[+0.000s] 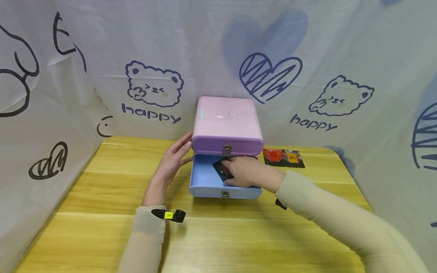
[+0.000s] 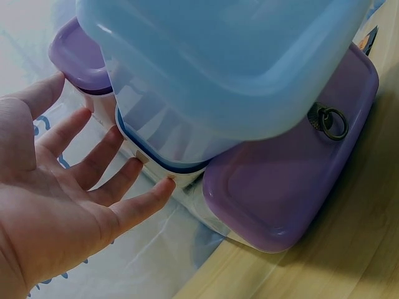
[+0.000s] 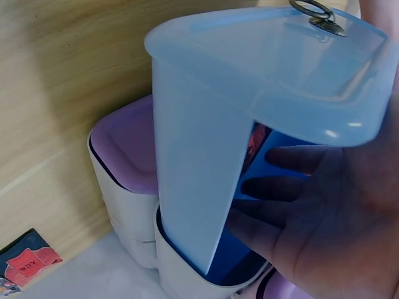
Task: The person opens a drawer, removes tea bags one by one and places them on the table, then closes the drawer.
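Pale wooden surface [image 1: 211, 235]; mid-frame, the right grip [image 1: 244, 171] spreads over a dark packet [image 1: 220, 170] inside the blue drawer [image 1: 206, 192], left grip [image 1: 169, 162] wide alongside.

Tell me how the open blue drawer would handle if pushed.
The blue drawer looks smooth and glossy, so it would probably slide rather than bend. Its thin walls suggest it is light for its size. Jutting from its housing, it might tilt if pressed down at the front.

The wood-grained table [image 1: 211, 235] bears a drawer unit [image 1: 227, 117] and flat printed packaging [image 1: 284, 163].
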### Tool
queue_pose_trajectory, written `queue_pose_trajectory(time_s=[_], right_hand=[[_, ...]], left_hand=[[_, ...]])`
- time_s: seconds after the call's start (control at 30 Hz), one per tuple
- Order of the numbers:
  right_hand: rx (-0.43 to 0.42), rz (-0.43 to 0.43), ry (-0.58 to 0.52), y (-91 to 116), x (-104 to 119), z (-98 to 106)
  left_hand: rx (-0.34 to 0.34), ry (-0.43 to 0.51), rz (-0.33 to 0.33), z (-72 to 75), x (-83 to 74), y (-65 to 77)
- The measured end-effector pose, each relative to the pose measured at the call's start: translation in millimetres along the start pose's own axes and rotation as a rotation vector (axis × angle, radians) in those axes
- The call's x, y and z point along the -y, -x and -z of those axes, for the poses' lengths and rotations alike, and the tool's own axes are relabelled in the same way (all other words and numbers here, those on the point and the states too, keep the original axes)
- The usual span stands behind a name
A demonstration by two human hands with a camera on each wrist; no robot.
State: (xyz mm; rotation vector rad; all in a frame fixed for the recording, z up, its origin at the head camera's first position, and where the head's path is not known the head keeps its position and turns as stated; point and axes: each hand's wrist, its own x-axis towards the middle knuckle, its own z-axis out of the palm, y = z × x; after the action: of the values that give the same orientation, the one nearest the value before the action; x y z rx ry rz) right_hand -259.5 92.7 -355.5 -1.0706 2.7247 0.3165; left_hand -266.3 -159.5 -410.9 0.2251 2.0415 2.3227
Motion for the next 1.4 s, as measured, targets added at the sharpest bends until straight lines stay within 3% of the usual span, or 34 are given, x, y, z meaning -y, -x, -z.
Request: queue_pose_trajectory(time_s=[0.37, 0.77, 1.4], right_hand=[[-0.008, 0.067, 0.087, -0.5, 1.6, -1.3], [-0.031, 0.103, 0.049, -3.9, -0.5, -2.3], [-0.188, 0.113, -0.002, -3.7, 0.2, -6.4]], left_hand=[[0.003, 0.001, -0.011, -0.8, -0.2, -0.7], [0.000, -0.003, -0.007, 0.3, 1.0, -1.0], [0.011, 0.005, -0.011, 0.8, 1.0, 0.0]])
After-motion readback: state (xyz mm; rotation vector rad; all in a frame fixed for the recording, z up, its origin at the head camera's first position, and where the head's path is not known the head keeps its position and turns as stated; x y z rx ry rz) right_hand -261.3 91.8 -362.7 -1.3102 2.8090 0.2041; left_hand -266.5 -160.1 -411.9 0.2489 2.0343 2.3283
